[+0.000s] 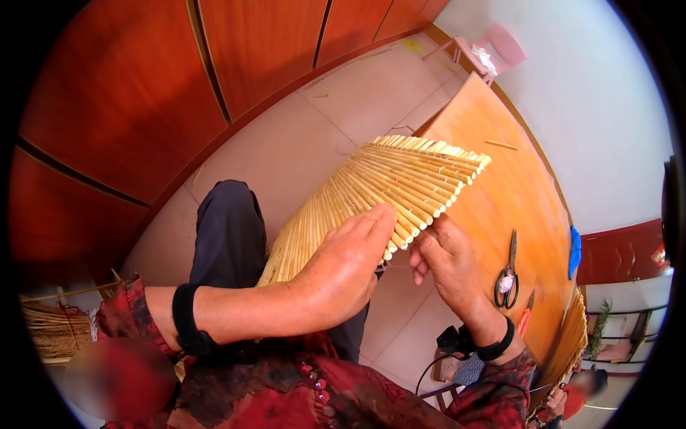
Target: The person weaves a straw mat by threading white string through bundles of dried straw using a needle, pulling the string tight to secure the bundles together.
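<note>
Left hand (343, 268) lies flat on top of the reed mat (379, 196), fingers nearly straight, pressing its near edge – no real grip. Mat fans out beyond the fingertips, up & away over the knee (229, 229) and onto the desk (514, 200). Right hand (446, 261) sits just beside the left, under the mat's right edge, fingers curled & pinched together; can't tell what it pinches. Scissors (507, 275) lie on the desk right of the right hand, apart from it. Reed bundle (50, 329) – far left of the left forearm.
</note>
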Demonstrator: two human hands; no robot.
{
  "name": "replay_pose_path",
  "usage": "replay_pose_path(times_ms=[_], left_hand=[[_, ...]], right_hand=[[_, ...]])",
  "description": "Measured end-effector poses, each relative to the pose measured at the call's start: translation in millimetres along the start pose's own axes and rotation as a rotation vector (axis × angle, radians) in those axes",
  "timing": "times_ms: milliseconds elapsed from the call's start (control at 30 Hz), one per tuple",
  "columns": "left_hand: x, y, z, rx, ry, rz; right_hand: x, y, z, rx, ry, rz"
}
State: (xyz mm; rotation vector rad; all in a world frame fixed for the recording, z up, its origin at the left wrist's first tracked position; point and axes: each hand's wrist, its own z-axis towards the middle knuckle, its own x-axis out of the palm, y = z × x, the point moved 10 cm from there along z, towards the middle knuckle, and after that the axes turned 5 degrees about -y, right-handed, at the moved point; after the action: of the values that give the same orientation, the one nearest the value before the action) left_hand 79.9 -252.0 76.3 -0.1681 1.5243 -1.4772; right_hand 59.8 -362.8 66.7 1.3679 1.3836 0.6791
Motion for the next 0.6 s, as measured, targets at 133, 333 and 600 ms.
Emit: replay_pose_path(times_ms=[133,333,600], left_hand=[[-7.3,-3.6,5.7,0.056,-0.040,-0.035],[-15.9,-5.3,4.5,0.094,-0.088,-0.101],[-13.8,-2.1,4.8,0.025,-0.055,-0.102]], right_hand=[[9.1,-16.2,1.7,0.062,0.071,-0.031],[-5.9,-1.1,5.8,-0.001,-0.004,0.002],[-7.7,-3.2,6.3,-0.015,-0.037,0.073]])
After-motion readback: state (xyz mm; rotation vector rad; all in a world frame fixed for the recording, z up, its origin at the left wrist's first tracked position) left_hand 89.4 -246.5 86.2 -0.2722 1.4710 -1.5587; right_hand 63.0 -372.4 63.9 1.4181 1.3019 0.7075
